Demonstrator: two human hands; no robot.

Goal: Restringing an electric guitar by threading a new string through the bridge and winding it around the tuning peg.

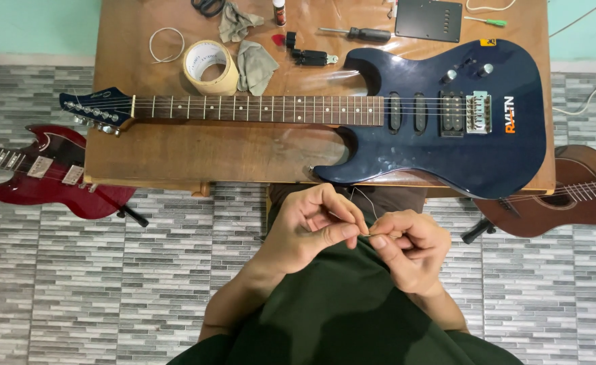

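- Two bare hands meet low in the head view, just in front of a dark green shirt, below the near edge of a wooden desk (196, 155).
- Left hand (311, 226): fingers (342, 233) curled in, thumb and forefinger pinched shut on a thin guitar string (360, 203).
- Right hand (409, 250): fingers (386, 245) bent in the same way, tips pinched on the same string and touching the left hand's fingertips.
- That string is a fine pale wire; a short length rises from the pinch toward the desk edge, and the rest is too thin to follow.
- On the desk, above the hands, lies a dark blue electric guitar (447, 135), flat, body to the right, neck running left, headstock reaching the desk's left edge.
- Behind the neck sit a roll of tan tape (210, 67), two grey-green cloths (254, 64), a coiled pale string (166, 44) and a small red pick (278, 39).
- Further back: a black-handled screwdriver (359, 32), a black rectangular cover plate (428, 19) and a small green-handled tool (488, 21).
- A red electric guitar (48, 176) stands beside the desk at the left over the grey tiled floor (109, 284).
- A brown acoustic guitar (575, 192) stands at the right.
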